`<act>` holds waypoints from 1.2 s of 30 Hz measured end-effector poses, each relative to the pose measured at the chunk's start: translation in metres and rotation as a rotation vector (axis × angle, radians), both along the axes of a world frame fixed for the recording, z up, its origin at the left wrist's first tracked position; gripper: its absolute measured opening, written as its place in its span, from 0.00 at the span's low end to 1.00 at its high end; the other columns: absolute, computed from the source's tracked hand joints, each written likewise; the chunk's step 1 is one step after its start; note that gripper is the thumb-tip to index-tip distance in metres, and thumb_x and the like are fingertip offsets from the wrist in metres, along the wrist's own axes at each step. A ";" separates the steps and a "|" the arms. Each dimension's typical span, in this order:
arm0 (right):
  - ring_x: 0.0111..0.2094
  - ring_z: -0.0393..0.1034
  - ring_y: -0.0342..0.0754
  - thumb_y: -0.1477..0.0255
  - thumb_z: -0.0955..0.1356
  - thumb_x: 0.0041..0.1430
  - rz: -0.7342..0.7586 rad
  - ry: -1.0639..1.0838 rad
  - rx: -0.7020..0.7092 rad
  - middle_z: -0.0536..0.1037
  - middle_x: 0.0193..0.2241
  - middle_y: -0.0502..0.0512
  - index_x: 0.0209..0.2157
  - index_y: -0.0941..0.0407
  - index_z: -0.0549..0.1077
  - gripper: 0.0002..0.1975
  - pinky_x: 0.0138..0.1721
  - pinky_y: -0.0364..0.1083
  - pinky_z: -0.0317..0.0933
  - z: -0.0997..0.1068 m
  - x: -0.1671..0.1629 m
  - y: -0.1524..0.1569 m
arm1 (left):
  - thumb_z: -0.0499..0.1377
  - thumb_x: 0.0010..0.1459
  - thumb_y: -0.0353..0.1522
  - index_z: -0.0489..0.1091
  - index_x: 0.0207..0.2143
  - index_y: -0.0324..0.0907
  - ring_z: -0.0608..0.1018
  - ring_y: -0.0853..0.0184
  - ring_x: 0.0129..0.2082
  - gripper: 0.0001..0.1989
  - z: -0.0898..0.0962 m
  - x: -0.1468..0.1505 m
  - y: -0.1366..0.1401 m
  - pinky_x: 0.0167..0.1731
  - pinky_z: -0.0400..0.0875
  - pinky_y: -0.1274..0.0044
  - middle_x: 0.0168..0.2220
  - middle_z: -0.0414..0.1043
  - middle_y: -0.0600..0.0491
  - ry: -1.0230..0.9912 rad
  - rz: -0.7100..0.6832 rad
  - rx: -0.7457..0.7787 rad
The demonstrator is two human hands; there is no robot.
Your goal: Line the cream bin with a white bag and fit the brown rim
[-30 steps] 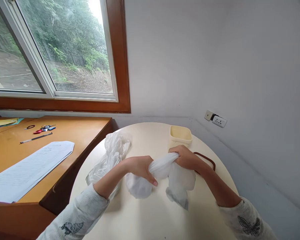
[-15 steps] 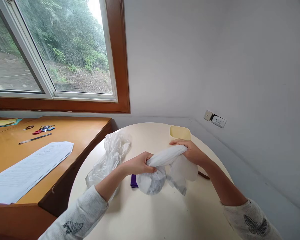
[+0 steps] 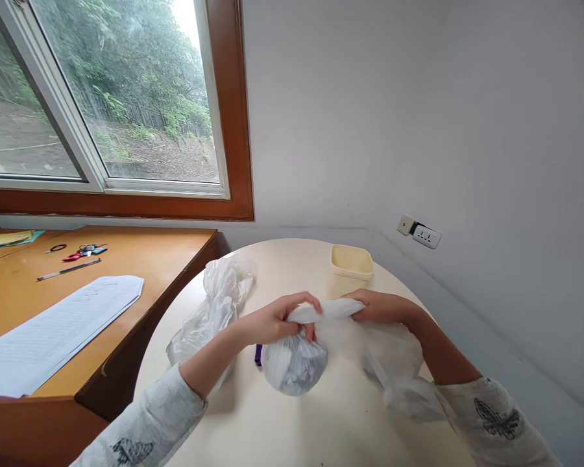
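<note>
Both my hands grip one white plastic bag (image 3: 338, 310): my left hand (image 3: 278, 319) curls round its gathered neck, my right hand (image 3: 380, 306) pinches the stretch opposite. The bag's filled, rounded bulge (image 3: 294, 368) lies directly below my left grip; its loose part (image 3: 399, 366) spreads below my right. Left of the bulge shows something purple (image 3: 258, 355); beyond my right grip stands a cream container (image 3: 352, 257).

Held plastic bag (image 3: 294, 370) (translucent, crinkled), smooth tabletop (image 3: 292, 434), plastic tub (image 3: 349, 284), glossy wooden desk (image 3: 150, 253), matt paper (image 3: 68, 331)
</note>
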State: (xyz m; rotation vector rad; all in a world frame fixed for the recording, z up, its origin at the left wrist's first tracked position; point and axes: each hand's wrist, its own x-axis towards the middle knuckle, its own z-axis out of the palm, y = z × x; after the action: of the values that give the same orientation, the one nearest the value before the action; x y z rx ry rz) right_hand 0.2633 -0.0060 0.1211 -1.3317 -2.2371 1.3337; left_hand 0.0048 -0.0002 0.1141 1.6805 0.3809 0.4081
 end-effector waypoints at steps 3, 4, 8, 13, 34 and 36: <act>0.44 0.65 0.50 0.72 0.67 0.46 0.136 -0.023 -0.012 0.71 0.45 0.51 0.48 0.51 0.67 0.24 0.41 0.45 0.59 0.003 -0.002 -0.006 | 0.47 0.40 0.19 0.69 0.28 0.39 0.72 0.70 0.30 0.15 0.004 0.002 0.005 0.33 0.65 0.79 0.24 0.69 0.55 0.127 0.039 0.099; 0.50 0.61 0.51 0.70 0.69 0.45 0.156 0.003 0.017 0.67 0.51 0.52 0.53 0.51 0.62 0.31 0.46 0.46 0.57 0.003 -0.007 -0.008 | 0.47 0.40 0.19 0.69 0.28 0.39 0.71 0.71 0.28 0.16 0.005 0.003 0.005 0.31 0.65 0.80 0.24 0.69 0.55 0.160 0.043 0.118; 0.56 0.54 0.53 0.68 0.73 0.40 0.215 0.179 0.098 0.59 0.57 0.55 0.58 0.52 0.53 0.43 0.52 0.47 0.52 -0.002 -0.035 -0.016 | 0.47 0.39 0.20 0.71 0.29 0.39 0.69 0.73 0.24 0.17 0.006 0.010 0.005 0.27 0.64 0.81 0.25 0.71 0.55 0.202 0.008 0.151; 0.34 0.66 0.46 0.66 0.69 0.45 0.036 0.157 0.125 0.73 0.34 0.50 0.40 0.55 0.71 0.18 0.33 0.42 0.59 -0.019 -0.054 -0.013 | 0.46 0.38 0.20 0.72 0.28 0.40 0.70 0.72 0.25 0.18 0.008 0.011 0.003 0.27 0.64 0.81 0.27 0.72 0.55 0.253 -0.011 0.171; 0.27 0.65 0.42 0.63 0.67 0.51 -0.100 0.710 -0.413 0.74 0.29 0.53 0.30 0.58 0.69 0.12 0.31 0.42 0.57 -0.056 -0.080 -0.055 | 0.46 0.59 0.42 0.57 0.54 0.39 0.48 0.53 0.60 0.24 -0.025 0.017 0.013 0.56 0.47 0.60 0.60 0.45 0.41 0.341 0.579 0.633; 0.32 0.66 0.44 0.65 0.68 0.49 -0.059 0.817 -0.494 0.74 0.32 0.54 0.30 0.58 0.70 0.11 0.35 0.43 0.58 -0.071 -0.098 -0.057 | 0.47 0.59 0.44 0.54 0.57 0.42 0.45 0.54 0.61 0.26 -0.028 0.021 0.012 0.57 0.45 0.61 0.61 0.41 0.44 0.188 0.575 0.528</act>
State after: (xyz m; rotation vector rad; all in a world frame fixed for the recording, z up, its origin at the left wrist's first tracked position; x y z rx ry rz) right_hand 0.1653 -0.0629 0.0506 -0.7188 -1.3593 2.0121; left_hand 0.0253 0.0122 0.0860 2.1161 0.9712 0.8296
